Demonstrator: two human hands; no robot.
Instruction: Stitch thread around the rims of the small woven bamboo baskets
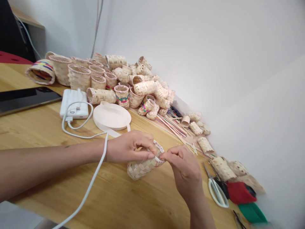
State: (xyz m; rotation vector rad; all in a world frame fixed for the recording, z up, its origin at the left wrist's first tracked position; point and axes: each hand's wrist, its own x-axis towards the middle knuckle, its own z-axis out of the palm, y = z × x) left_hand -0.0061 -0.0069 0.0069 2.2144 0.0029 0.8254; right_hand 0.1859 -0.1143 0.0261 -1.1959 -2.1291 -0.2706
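Note:
A small woven basket (140, 167) lies tilted above the table, its open end toward the right. My left hand (133, 146) is closed on its rim, thumb and fingers pinching the edge. White binding and stitching run along part of the rim. My right hand (184, 165) is also closed, its fingertips pinched together at the rim's right side; what lies between them is too small to make out. Behind my left hand rests a roll of flat white strip (111, 116), with a loose end trailing toward the hand.
Many woven baskets (79, 78) are heaped along the wall. A white power bank (74, 103) with a cable and a dark phone (28, 98) lie at left. Thin coloured strips (172, 127) lie behind. White-handled scissors (216, 192) and red (240, 192) and green rolls (252, 212) are at right.

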